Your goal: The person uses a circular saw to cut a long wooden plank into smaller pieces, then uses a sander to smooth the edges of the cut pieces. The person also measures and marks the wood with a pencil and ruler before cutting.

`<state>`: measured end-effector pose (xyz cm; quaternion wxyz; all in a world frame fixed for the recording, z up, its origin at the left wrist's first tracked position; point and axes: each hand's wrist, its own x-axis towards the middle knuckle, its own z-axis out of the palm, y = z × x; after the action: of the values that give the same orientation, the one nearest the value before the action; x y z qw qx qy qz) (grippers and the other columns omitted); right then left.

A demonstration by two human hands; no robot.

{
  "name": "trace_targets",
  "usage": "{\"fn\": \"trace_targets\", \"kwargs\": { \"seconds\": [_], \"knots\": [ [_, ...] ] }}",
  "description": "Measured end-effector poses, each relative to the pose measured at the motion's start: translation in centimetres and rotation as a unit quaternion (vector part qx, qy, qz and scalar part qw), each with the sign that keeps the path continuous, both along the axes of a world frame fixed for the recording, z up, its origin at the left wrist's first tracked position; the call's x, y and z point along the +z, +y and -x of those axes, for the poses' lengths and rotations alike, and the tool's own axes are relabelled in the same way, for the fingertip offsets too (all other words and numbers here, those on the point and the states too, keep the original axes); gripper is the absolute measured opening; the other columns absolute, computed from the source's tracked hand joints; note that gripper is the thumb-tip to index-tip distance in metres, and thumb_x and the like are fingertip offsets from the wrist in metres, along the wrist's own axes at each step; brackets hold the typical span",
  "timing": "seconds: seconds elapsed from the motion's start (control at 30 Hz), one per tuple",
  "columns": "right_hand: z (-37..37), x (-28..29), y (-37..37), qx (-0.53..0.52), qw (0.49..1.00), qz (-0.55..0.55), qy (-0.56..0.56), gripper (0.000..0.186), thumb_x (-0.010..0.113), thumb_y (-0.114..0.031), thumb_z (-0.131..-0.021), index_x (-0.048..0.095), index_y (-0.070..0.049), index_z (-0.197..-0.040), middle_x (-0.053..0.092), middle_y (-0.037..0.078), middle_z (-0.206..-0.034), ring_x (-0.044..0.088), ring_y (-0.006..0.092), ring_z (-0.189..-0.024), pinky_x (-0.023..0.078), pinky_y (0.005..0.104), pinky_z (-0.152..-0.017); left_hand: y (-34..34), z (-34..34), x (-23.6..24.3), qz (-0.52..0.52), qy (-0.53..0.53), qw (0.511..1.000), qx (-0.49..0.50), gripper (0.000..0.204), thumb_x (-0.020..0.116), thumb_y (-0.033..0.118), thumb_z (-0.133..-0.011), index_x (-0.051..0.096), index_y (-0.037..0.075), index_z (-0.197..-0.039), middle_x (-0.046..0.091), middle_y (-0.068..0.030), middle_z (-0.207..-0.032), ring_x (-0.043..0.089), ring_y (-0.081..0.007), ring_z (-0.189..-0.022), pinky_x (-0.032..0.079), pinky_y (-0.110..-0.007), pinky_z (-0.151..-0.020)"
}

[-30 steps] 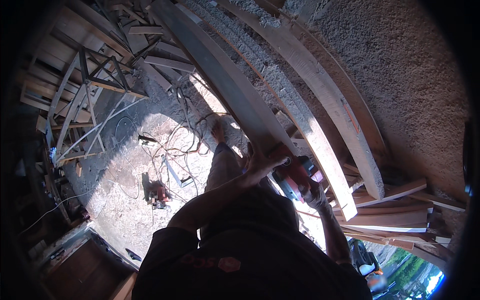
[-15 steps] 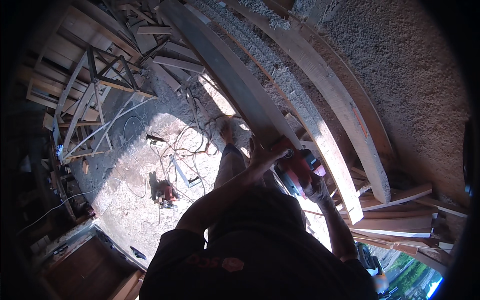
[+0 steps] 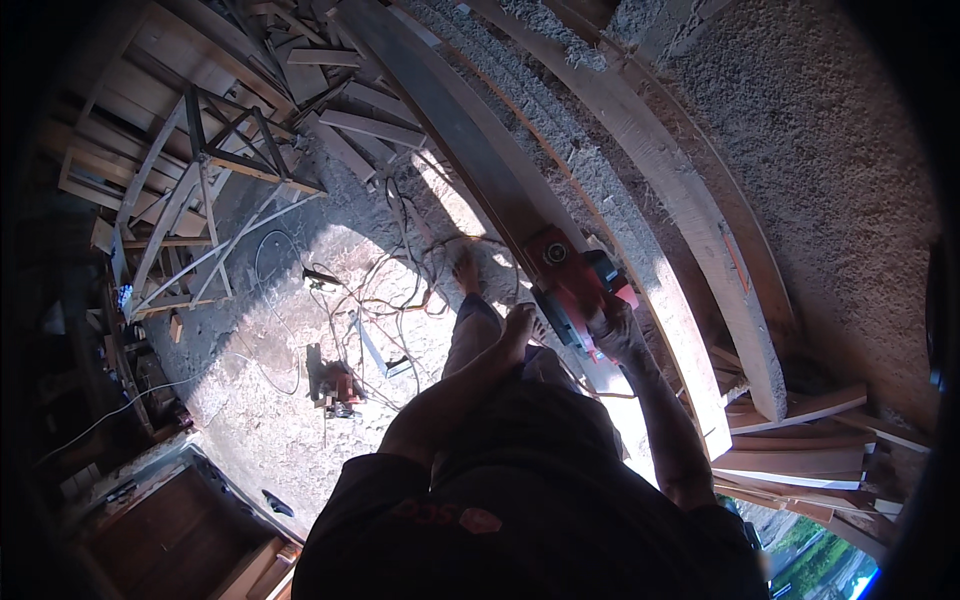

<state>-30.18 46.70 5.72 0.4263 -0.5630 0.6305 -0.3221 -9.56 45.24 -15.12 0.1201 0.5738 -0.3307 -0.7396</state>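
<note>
A red and black electric hand planer (image 3: 560,275) sits on a long wooden board (image 3: 470,145) that runs from the top towards my lower right. My right hand (image 3: 615,328) is wrapped around its rear handle. Off the tool, just left of the planer's body, my left hand (image 3: 518,328) hangs over my leg with its fingers seemingly apart and nothing visible in them. The planer's underside is hidden against the board.
Shaving-covered curved timbers (image 3: 690,210) lie to the right. Cables (image 3: 400,270) tangle on the floor beside my bare foot. Another red power tool (image 3: 338,388) lies at left, near a wooden frame (image 3: 200,200) and scrap wood. Stacked boards (image 3: 800,455) lie at lower right.
My left hand has come off the planer's front and drawn back towards my body. The planer, still in my right hand, has shifted slightly up and left along the board.
</note>
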Motion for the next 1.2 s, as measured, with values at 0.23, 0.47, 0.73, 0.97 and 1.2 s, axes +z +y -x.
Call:
{"fn": "trace_targets", "kwargs": {
  "seconds": [0.23,0.47,0.73,0.97,1.2],
  "knots": [
    [-1.2,-2.4,-6.2,0.011,0.999,0.016,0.039,0.060,0.058,-0.058,-0.098,0.064,-0.002,-0.118,0.067,0.022,-0.078,0.074,0.0365,-0.087,0.050,0.0416,-0.062,4.7,3.0,1.4,0.067,0.176,0.834,-0.519,0.046,0.068,0.023,-0.088,0.064,0.006,-0.131,0.065,-0.0152,-0.128,0.062,-0.0260,-0.118,0.047,-0.035,-0.103],
    [-4.9,0.9,-14.6,-0.019,0.993,-0.113,-0.038,0.061,0.056,-0.063,-0.097,0.065,-0.007,-0.119,0.069,0.020,-0.085,0.072,0.0313,-0.078,0.051,0.0412,-0.065,4.4,3.0,4.0,-0.030,0.367,0.796,-0.481,0.033,0.070,0.028,-0.094,0.067,0.009,-0.120,0.064,-0.0100,-0.128,0.059,-0.0222,-0.122,0.045,-0.036,-0.104],
    [-7.7,-2.6,-24.4,0.025,0.999,0.035,0.020,0.063,0.054,-0.065,-0.096,0.066,-0.007,-0.115,0.067,0.021,-0.074,0.074,0.0324,-0.077,0.052,0.0450,-0.061,0.5,0.2,3.1,0.179,0.149,0.946,-0.224,0.043,0.066,0.044,-0.099,0.067,0.001,-0.106,0.069,-0.0078,-0.080,0.067,-0.0211,-0.080,0.053,-0.036,-0.076],
    [-10.1,-2.8,-32.3,-0.010,0.999,-0.034,0.009,0.058,0.048,-0.066,-0.098,0.069,-0.017,-0.119,0.060,0.005,-0.064,0.061,0.0128,-0.052,0.047,0.0307,-0.046,-8.6,-1.3,5.7,0.014,-0.034,0.975,0.220,0.085,0.057,0.064,-0.097,0.038,0.000,-0.149,0.061,-0.0183,-0.121,0.064,-0.0234,-0.103,0.053,-0.037,-0.081],
    [-13.6,-0.4,-40.4,-0.034,0.995,-0.079,-0.043,0.068,0.054,-0.071,-0.093,0.072,-0.006,-0.097,0.057,0.003,-0.057,0.059,0.0124,-0.048,0.045,0.0298,-0.043,-18.1,1.1,2.7,0.066,-0.035,0.971,0.228,0.085,0.056,0.068,-0.095,0.047,-0.004,-0.140,0.060,-0.0218,-0.128,0.059,-0.0350,-0.115,0.045,-0.044,-0.097]
  ]
}}
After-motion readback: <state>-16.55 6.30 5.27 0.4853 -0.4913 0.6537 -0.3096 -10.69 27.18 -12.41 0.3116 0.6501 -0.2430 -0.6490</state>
